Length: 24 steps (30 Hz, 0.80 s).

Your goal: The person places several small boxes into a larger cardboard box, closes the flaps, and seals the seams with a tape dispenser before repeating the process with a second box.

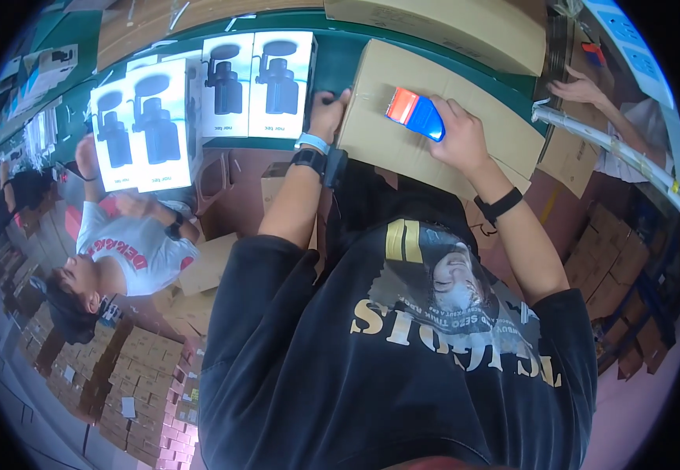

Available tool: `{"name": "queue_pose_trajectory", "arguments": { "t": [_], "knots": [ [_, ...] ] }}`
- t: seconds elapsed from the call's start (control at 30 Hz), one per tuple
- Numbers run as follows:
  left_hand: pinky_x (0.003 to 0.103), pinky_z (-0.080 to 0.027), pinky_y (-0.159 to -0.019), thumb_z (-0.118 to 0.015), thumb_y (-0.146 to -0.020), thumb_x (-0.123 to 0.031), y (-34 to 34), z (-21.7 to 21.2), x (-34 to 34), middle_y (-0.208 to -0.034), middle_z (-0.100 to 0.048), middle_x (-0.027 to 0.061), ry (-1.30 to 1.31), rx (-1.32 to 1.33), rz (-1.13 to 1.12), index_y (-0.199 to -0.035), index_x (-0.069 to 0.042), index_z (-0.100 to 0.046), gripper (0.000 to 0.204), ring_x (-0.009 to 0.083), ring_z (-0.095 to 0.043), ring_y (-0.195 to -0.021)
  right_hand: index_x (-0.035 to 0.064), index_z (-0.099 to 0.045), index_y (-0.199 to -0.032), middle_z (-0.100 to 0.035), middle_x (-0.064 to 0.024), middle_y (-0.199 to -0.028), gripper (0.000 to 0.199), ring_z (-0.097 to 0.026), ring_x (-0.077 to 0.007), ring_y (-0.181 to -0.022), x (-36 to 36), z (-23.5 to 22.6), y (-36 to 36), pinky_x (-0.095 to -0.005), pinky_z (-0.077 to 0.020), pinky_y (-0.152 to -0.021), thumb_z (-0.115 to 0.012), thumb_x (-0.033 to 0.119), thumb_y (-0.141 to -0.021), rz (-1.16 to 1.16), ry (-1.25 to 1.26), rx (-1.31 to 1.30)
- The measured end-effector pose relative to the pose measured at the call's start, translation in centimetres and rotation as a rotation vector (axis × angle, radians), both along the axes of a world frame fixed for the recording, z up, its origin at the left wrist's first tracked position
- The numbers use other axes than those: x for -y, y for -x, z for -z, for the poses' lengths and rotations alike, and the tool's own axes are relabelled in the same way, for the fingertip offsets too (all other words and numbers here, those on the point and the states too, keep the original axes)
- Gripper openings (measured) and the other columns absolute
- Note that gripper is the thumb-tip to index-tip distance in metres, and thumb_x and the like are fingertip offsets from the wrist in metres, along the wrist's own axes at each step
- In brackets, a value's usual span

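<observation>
The right hand [459,133] presses a blue-and-orange tape dispenser [414,113] onto a brown carton [403,145]; the left hand [329,112] grips its edge.

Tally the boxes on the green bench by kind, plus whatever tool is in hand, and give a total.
White product boxes, each with a dark device pictured: 4
Brown cardboard cartons: 2, one of them under the left hand
Blue and orange tape dispenser, in the right hand: 1
Total: 7
</observation>
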<state>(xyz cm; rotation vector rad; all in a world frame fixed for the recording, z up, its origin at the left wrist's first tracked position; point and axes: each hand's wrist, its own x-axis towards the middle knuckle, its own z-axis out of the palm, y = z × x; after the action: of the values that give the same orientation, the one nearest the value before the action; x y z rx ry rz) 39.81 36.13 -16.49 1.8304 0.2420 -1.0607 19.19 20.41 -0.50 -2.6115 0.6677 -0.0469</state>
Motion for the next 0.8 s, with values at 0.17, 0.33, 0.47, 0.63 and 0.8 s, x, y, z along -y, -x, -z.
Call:
{"name": "queue_pose_trajectory", "arguments": {
  "t": [0.17, 0.33, 0.47, 0.63, 0.8],
  "knots": [
    [0.029, -0.051, -0.074, -0.07, -0.093, -0.02, 0.9, 3.2, -3.6, -0.09, -0.069, 0.0066, 0.181, 0.043, 0.019, -0.114, -0.002, -0.064, 0.028, 0.0152, -0.063, -0.084, 0.0098, -0.059, -0.127, -0.066, -0.0151, -0.1, 0.059, -0.068, -0.0373, -0.085, 0.2, -0.5, -0.2, -0.044, -0.0588, -0.073, -0.073, 0.013, -0.07, -0.031, -0.001, 0.061],
    [0.032, -0.052, -0.09, -0.07, -0.088, -0.01, 3.2, -7.7, -2.2, -0.116, -0.067, 0.0142, 0.471, 0.242, 0.303, -0.149, -0.006, -0.043, 0.067, 0.022, -0.066, -0.097, 0.0287, -0.055, -0.14, -0.06, -0.0142, -0.114, 0.072, -0.069, -0.0342, -0.09, 0.8, 2.5, 2.0, -0.0444, -0.0593, -0.076, -0.074, 0.03, -0.07, -0.069, 0.028, 0.092],
    [0.04, -0.049, -0.099, -0.079, -0.074, -0.012, 6.9, -16.6, 3.2, -0.13, -0.058, 0.0233, 0.013, 0.396, 0.775, -0.152, -0.01, -0.039, 0.088, 0.0339, -0.058, -0.116, 0.0278, -0.061, -0.13, -0.062, -0.0155, -0.106, 0.058, -0.07, -0.0341, -0.081, 2.4, -0.7, 1.2, -0.0453, -0.0585, -0.07, -0.073, 0.026, -0.073, -0.228, -0.076, 0.03],
    [0.045, -0.044, -0.11, -0.087, -0.064, -0.015, 8.6, -18.2, 5.5, -0.144, -0.048, 0.0287, -0.463, 0.984, 1.202, -0.152, -0.012, -0.041, 0.1, 0.0417, -0.049, -0.133, 0.0336, -0.054, -0.14, -0.059, -0.0155, -0.103, 0.07, -0.068, -0.0357, -0.079, 5.2, -1.9, 7.9, -0.0445, -0.0581, -0.071, -0.076, 0.023, -0.075, -0.314, -0.082, 0.022],
    [0.045, -0.039, -0.116, -0.093, -0.059, -0.025, 13.3, -15.7, 7.1, -0.149, -0.045, 0.0277, -0.289, 1.335, 1.499, -0.148, -0.005, -0.044, 0.103, 0.0421, -0.042, -0.14, 0.0282, -0.064, -0.13, -0.062, -0.0145, -0.105, 0.044, -0.069, -0.0346, -0.083, 12.9, -3.9, 28.4, -0.0439, -0.0571, -0.068, -0.071, 0.034, -0.087, -0.234, -0.154, 0.123]
  ]
}}
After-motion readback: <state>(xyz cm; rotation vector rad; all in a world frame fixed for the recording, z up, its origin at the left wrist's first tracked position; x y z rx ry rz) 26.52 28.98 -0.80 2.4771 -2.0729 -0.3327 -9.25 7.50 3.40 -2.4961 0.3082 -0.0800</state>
